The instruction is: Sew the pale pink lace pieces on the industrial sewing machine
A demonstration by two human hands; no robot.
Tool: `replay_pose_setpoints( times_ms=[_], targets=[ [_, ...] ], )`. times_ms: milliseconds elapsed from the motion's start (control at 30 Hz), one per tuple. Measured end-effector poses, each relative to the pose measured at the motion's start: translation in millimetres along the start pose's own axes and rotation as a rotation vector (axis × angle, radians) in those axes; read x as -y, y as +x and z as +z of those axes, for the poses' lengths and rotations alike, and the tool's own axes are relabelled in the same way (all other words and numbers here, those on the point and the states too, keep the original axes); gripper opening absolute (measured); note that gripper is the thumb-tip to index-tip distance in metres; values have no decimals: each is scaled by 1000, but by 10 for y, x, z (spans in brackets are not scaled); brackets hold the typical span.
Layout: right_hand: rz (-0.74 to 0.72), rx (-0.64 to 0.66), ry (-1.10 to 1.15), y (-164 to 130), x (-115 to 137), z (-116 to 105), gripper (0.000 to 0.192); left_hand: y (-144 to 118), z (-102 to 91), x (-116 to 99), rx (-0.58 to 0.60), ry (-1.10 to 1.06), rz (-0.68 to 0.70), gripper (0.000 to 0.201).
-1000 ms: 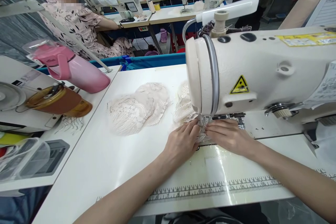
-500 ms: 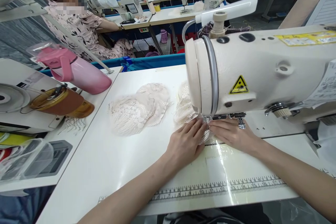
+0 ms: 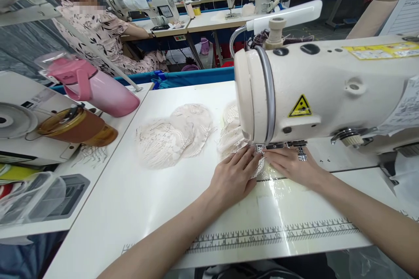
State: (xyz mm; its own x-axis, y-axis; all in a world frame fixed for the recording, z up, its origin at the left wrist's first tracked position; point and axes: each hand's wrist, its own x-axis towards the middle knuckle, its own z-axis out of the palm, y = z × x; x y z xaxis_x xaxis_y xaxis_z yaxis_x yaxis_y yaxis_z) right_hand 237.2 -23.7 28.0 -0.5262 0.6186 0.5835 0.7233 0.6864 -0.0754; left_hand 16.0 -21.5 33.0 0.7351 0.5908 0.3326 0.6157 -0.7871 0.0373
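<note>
Left hand (image 3: 236, 175) and right hand (image 3: 290, 165) are pressed flat, fingers extended, on a lace piece (image 3: 258, 162) held under the sewing machine (image 3: 327, 91) head, mid-tabletop. Stitching appears underway; steady, even feeding is judged necessary. More lace pieces (image 3: 173, 135) lie toward the far edge.

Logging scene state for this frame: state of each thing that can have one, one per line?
left hand: flat, fingers pressing the lace piece
right hand: flat on the lace piece beside the needle area
lace piece: lying under the sewing machine head, held down
sewing machine: head down over the lace piece
lace stack: lying loose, untouched
pink bottle: lying on its side, lid shut
brown bottle: lying on its side, lid shut
</note>
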Motion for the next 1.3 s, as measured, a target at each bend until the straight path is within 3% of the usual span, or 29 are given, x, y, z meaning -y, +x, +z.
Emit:
replay_pose_setpoints(
  times_ms=[200,367,600,800,1000,1300],
  targets=[
    [27,-104,-97,-48,-20,127,21,-2,30,30,-5,-4,45,43],
    [-58,-25,-254,3,31,47,18,8,37,43,-37,-30,145,30],
    [-156,149,-234,1,90,57,27,18,-33,118,-29,-97,95,28],
    [-98,101,-148,39,169,91,23,27,-31,155,-44,-88,95,26],
    [-140,51,-82,44,174,103,18,15,-9,160,-37,-73,84,33],
    [-102,64,-49,18,185,82,20,-21,19,176,0,-46,71,39]
  ],
)
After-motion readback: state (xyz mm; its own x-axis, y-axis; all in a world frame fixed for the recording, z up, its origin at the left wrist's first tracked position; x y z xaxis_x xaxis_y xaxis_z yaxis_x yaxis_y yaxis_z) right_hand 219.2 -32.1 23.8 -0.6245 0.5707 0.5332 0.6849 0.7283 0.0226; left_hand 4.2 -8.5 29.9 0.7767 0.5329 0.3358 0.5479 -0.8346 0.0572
